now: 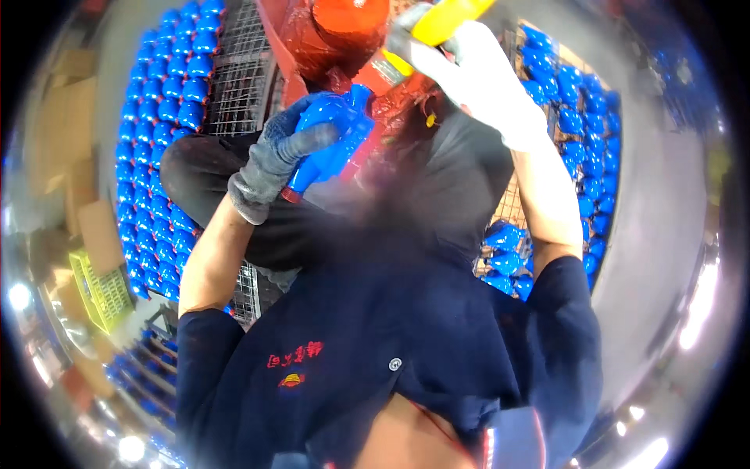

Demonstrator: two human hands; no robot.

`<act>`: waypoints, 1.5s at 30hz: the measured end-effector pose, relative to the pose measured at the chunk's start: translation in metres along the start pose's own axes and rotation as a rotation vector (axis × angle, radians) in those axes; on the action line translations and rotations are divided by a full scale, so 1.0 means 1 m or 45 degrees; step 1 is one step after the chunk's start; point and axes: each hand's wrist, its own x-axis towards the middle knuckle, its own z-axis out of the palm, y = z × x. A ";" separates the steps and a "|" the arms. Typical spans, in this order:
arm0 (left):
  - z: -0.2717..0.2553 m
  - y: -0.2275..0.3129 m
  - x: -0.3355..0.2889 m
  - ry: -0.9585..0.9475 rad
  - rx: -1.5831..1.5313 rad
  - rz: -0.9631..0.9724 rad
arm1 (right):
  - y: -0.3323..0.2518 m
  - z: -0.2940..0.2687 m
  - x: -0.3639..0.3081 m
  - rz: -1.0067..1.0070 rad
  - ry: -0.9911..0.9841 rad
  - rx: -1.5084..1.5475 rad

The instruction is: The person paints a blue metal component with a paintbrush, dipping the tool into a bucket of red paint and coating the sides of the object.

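Note:
My left hand (285, 148), in a grey work glove, is closed round a glossy blue casting (336, 137). The casting is tilted, with a red patch at its lower end. My right hand (469, 70), in a glove that looks white in the glare, grips a yellow-handled tool (449, 22). The tool's working end points toward red-coated surfaces and is too unclear to name. Just beyond the casting stands a red-smeared container (348, 55) with bright red on top. My right hand is higher in the view than my left and apart from the casting.
Rows of glossy blue castings (160, 133) lie on a rack at the left, and more blue castings (586, 117) lie at the right. Wire mesh (238, 74) shows beside the left rows. A yellow-green crate (101, 293) and cardboard boxes (66, 133) stand at the far left.

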 end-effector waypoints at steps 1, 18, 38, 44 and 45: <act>-0.002 0.000 0.000 0.016 0.013 0.018 | 0.010 0.005 -0.002 -0.088 0.080 0.091; -0.005 -0.005 0.078 -1.159 -2.197 -0.006 | 0.083 0.096 0.002 0.179 0.591 0.927; -0.153 -0.097 -0.210 1.376 -0.601 0.753 | 0.083 0.013 0.018 0.135 0.842 0.009; -0.168 -0.240 -0.266 1.978 0.358 -0.844 | 0.081 -0.003 0.024 -0.022 0.763 -0.420; -0.174 -0.248 -0.277 1.958 0.427 -0.958 | 0.099 -0.018 0.029 -0.062 0.806 -0.271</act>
